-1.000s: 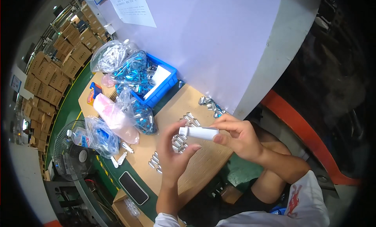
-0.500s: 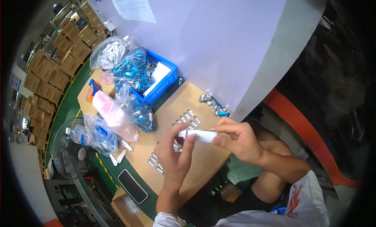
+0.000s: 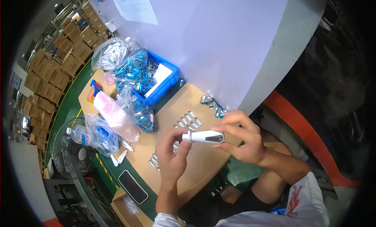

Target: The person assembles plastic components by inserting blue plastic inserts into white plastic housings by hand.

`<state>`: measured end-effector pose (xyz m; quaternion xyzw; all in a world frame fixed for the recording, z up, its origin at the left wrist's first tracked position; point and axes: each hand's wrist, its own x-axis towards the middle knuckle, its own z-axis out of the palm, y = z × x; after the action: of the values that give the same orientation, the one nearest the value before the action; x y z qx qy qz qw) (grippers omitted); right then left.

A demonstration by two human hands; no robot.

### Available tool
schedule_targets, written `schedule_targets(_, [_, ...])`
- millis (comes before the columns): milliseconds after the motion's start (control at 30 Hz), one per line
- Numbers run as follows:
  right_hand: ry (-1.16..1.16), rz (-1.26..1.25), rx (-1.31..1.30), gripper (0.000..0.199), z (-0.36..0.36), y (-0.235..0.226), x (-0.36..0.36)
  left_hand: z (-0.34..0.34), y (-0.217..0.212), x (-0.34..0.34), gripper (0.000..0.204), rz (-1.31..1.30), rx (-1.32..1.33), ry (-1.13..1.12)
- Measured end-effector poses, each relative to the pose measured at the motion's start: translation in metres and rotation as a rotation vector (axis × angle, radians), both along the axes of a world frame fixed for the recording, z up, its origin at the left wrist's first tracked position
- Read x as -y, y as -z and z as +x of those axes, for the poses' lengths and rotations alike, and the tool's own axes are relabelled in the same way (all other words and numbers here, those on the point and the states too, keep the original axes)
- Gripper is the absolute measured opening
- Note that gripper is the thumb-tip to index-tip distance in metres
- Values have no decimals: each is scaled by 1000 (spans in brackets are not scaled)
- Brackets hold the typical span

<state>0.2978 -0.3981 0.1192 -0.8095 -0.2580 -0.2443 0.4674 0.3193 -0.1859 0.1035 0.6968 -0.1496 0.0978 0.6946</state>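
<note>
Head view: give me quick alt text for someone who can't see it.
Both hands, left hand and right hand, hold a small white tube-shaped device over a wooden table. Small silver parts lie in rows nearby, beside a blue bin.

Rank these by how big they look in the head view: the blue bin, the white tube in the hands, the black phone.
1. Blue bin.
2. White tube and black phone: look about alike, and the tube is nearer the camera, so unranked.

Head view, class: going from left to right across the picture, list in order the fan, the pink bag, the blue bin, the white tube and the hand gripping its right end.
Fan → pink bag → blue bin → white tube → right hand.
</note>
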Motion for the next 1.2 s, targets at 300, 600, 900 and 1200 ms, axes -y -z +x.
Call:
schedule_targets(300, [21,-154,265,39,1,-6,2,1,-6,-13,17,364,221,90])
schedule_targets(600, [62,-172,361,43,0,-5,2,2,-6,-10,26,398,640,26])
schedule_targets(900, [79,-206,320,35,-3,-12,4,5,-7,-16,26,463,675,33])
schedule_targets(1200, [-75,135,-205,23,0,-1,4,6,-7,-16,29,561,835,-32])
